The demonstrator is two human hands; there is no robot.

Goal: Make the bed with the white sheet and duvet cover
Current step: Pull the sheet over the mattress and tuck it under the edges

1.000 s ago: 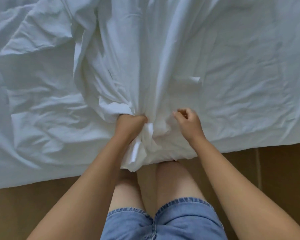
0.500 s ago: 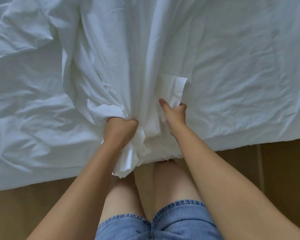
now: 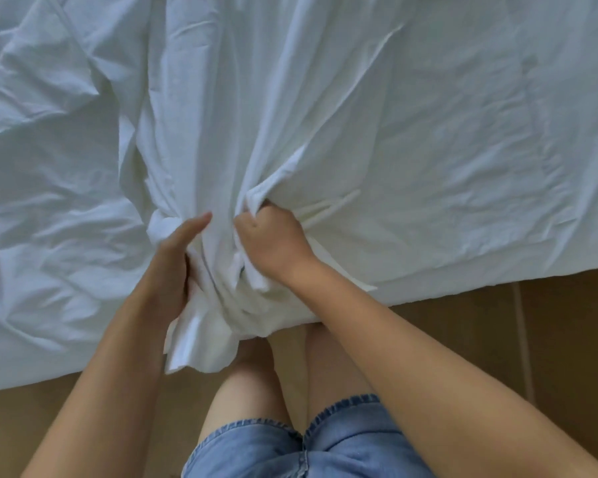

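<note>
Left hand [image 3: 171, 270]: fingers nearly straight, laid against gathered white cloth [image 3: 221, 305] (sheet or duvet cover, cannot tell). Bunch hangs over near edge of bed [image 3: 497, 236]. Right hand [image 3: 273, 246]: fingers curled tight round fold of same cloth. Risk: only one hand grips, so hard pull may drag under layer crooked, or bunch slips to floor [image 3: 567, 339]. No label or writing readable.

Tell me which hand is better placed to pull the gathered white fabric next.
Right, probably. The right hand is fisted on a fold of the white fabric, ready to pull; the left hand lies against it with thumb straight, its fingers hidden.
</note>
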